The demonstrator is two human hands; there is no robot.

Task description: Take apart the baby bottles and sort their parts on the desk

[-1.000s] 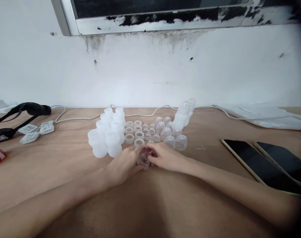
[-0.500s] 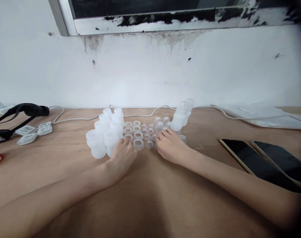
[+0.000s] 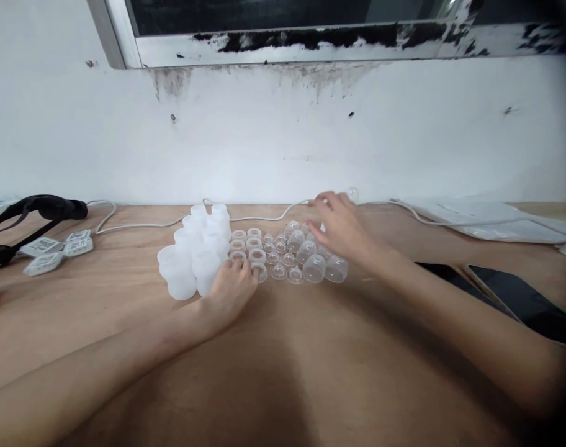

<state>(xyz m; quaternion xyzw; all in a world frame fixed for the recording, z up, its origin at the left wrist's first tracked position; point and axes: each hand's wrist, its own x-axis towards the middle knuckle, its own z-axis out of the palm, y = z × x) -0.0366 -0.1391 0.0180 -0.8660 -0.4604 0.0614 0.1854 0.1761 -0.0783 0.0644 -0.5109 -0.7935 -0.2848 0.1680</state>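
Note:
My left hand (image 3: 234, 284) rests on the wood with curled fingers, between the white cylindrical bottles (image 3: 180, 273) and the translucent rings (image 3: 256, 255). What its fingertips hold, if anything, is hidden. My right hand (image 3: 343, 230) is raised at the back right, thumb and fingers apart, nothing visible between them. Behind it shows a clear dome (image 3: 352, 194); the white bottles there are almost wholly covered. Small clear nipple-shaped pieces (image 3: 278, 271) stand in rows beside the rings. Clear domed caps (image 3: 314, 268) lie to their right, below my right hand.
Two dark phones (image 3: 520, 298) lie at the right, partly behind my forearm. A white cable (image 3: 283, 214) runs along the wall. White tagged pieces (image 3: 43, 263) and a black strap (image 3: 54, 208) are at the left, a plastic bag (image 3: 473, 220) at the back right.
My right hand has lifted from the clear pieces and moved back and right, with its fingers spreading. The front clear caps now show. My left hand has hardly moved.

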